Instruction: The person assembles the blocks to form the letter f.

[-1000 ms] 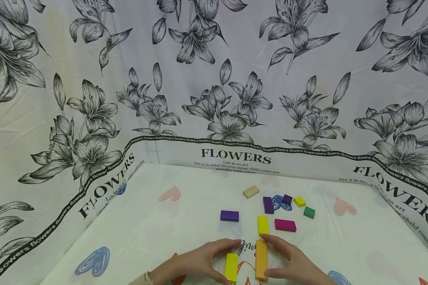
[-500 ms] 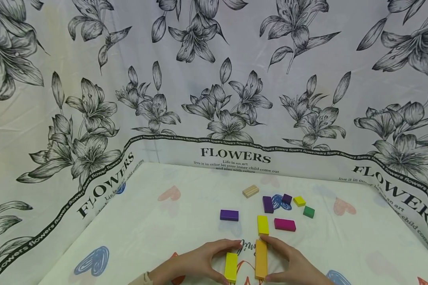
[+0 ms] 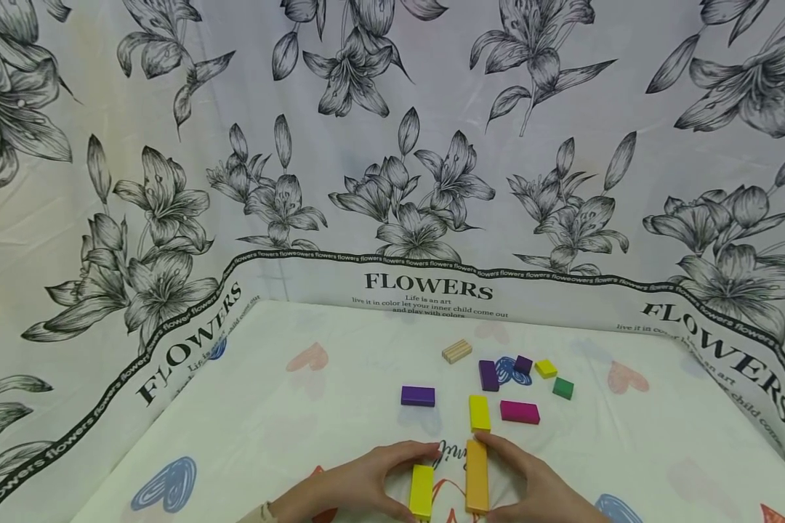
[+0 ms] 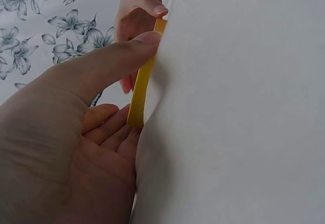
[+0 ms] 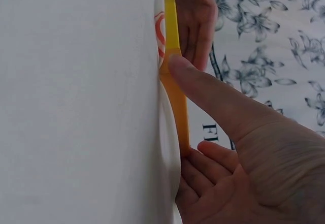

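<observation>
In the head view, my left hand [image 3: 369, 479] is at a yellow block [image 3: 421, 492] near the front of the table, thumb at its near end and fingers round the far side. My right hand [image 3: 538, 483] spans a longer orange block [image 3: 477, 476], thumb at the near end and index finger at the far end. Both blocks lie lengthwise, side by side with a gap between them. The left wrist view has the yellow block [image 4: 140, 94] between thumb and fingers. From the right wrist, the orange block [image 5: 177, 112] appears likewise between thumb and fingers.
Just beyond the orange block lies another yellow block [image 3: 480, 413], with a magenta block [image 3: 520, 412] to its right. Purple blocks [image 3: 418, 396] [image 3: 488, 375], small purple [image 3: 522, 365], yellow [image 3: 546, 369] and green [image 3: 563, 388] pieces, and a striped wooden block [image 3: 456, 351] lie farther back.
The view shifts slightly. Both hands keep their places at the yellow and orange blocks; the right thumb sits a little lower at the orange block's near end.
</observation>
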A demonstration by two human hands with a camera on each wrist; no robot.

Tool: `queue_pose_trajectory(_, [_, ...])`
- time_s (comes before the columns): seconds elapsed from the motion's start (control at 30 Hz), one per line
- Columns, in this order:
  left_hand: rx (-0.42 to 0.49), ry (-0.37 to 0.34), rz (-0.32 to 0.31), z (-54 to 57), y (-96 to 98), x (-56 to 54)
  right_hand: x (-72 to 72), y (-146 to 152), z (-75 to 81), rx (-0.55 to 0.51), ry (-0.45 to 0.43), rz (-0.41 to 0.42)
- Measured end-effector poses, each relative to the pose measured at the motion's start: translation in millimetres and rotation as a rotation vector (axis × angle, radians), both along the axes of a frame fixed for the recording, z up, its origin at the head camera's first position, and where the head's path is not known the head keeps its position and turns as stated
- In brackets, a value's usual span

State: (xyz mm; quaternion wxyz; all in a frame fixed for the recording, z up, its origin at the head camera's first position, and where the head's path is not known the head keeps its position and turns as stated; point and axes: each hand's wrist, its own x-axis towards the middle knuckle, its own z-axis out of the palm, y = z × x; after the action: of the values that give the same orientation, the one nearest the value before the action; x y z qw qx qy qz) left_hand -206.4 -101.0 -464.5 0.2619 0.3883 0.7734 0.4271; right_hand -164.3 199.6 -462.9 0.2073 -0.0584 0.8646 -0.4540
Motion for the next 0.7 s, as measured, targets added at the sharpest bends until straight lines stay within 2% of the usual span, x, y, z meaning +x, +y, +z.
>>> queue_pose_trajectory(0.33, [0.018,0.003,-0.016,-0.2,-2.1,0.2,1.4,-0.4,-1.3,-0.005,0.001,0.003])
queue_pose_trajectory(0.5, [0.038,0.045,-0.028,-2.0,-2.1,-0.2,0.8,-0.2,-1.4,0.011,0.008,-0.018])
queue_pose_trajectory(0.7, [0.045,0.085,-0.036,-3.5,-1.5,-1.2,-2.1,2.2,-2.1,0.008,0.051,-0.001])
